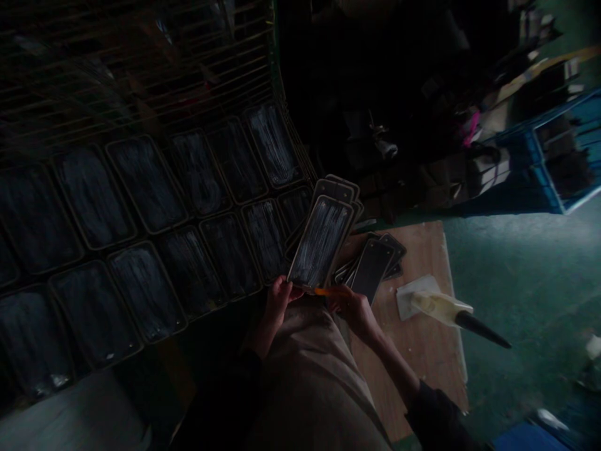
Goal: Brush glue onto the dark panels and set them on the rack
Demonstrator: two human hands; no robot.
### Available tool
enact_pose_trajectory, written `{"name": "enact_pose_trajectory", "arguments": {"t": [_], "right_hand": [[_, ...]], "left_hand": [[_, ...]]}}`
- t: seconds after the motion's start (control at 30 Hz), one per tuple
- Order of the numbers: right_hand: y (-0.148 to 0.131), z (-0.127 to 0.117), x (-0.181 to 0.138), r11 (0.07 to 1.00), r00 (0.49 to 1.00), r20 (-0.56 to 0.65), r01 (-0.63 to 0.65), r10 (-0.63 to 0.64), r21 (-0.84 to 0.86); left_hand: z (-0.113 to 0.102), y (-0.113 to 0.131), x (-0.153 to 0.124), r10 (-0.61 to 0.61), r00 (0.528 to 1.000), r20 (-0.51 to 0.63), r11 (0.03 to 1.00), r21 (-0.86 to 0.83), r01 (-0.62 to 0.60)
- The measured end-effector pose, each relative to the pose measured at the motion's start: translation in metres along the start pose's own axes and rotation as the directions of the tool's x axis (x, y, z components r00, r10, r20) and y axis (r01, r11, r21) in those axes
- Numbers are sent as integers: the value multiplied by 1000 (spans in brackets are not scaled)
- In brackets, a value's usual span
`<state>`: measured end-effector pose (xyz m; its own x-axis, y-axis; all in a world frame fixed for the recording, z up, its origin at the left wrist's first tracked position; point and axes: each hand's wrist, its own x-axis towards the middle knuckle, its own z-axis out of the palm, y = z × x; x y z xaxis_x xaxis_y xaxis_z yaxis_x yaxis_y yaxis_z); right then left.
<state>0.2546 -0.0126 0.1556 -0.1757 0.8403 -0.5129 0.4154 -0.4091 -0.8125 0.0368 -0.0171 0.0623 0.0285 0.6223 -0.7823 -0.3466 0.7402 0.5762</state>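
My left hand [280, 297] grips the lower left corner of a dark rectangular plate [322, 241] with rounded corners, its face covered in whitish streaks. Beneath and behind it, more such plates [334, 186] show their upper ends. In my right hand [351, 307], fingers closed, is a thin orange tool [328, 291]; its tip meets the plate's lower edge. The tool's exact kind is too dark to tell. Beside the right hand, a loose pile of dark plates [375, 263] lies on a wooden board [429, 250].
Rows of streaked plates [145, 181] fill the left side, below a wire rack [225, 56]. A pale container with a black tapered end [469, 316] lies on the board's right edge. A blue crate [530, 169] stands at upper right on the green floor [530, 269].
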Motion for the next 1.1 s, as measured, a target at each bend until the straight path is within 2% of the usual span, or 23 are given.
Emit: {"name": "enact_pose_trajectory", "arguments": {"t": [0.17, 0.2, 0.33, 0.4, 0.47, 0.57, 0.63, 0.8, 0.87, 1.0, 1.1], "right_hand": [[4, -9, 10, 1000, 967, -253, -26, 26, 5], [2, -5, 9, 999, 968, -249, -22, 28, 29], [-1, 14, 9, 991, 997, -83, 10, 1, 130], [2, 14, 18, 990, 993, -112, 41, -26, 133], [5, 4, 31, 994, 972, -229, 74, -55, 78], [2, -20, 50, 992, 898, -422, 97, -122, -79], [-6, -32, 61, 979, 861, -470, 133, -192, -158], [-15, -46, 97, 920, 876, -305, 307, -373, -244], [-14, -53, 113, 902, 853, -324, 323, -409, -287], [-18, -67, 129, 882, 785, -440, 277, -436, -381], [-26, -64, 128, 831, 774, -399, 280, -492, -481]], "left_hand": [[0, 1, -1, 25, 999, -29, 999, 36, -24], [0, 1, -2, 34, 999, -30, 999, 33, -33], [1, 0, 0, 37, 999, -26, 999, 21, -36], [2, 1, 1, 20, 1000, -21, 999, 31, -20], [3, 1, 1, 9, 1000, -14, 999, 37, -8], [4, 2, 1, -4, 1000, 13, 1000, 12, 4], [3, 3, 2, -11, 1000, 24, 1000, -18, 11], [1, 1, 9, -31, 998, 51, 999, 14, 30], [1, 1, 12, -31, 999, 40, 999, 21, 30], [3, 4, 10, -48, 999, -4, 999, -23, 48], [4, 7, 5, -44, 999, -7, 998, -43, 44]]}}
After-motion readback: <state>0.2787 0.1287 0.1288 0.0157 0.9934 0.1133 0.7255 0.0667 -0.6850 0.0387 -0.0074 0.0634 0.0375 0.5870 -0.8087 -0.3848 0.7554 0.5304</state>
